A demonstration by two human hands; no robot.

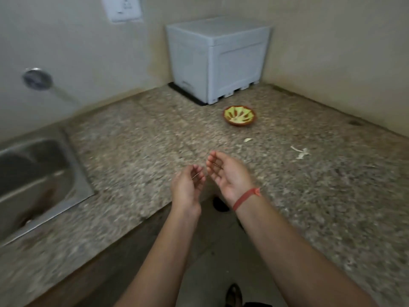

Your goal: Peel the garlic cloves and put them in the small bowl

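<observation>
L hand [187,185] & R hand [225,173] are hovering mid-frame, palms up, fingers loosely curled, holding nothing, prob. ready to reach. One garlic clove [247,140] is lying just below the small bowl [240,115], above them; peel scraps [300,152] are sitting further right.

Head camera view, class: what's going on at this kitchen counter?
A person stands at the counter with the left hand and right hand held palms-up, fingers loosely curled, apparently holding nothing. What looks like a garlic clove lies on the counter between the hands and the small bowl, which looks empty. Scraps of peel lie to the right.
</observation>
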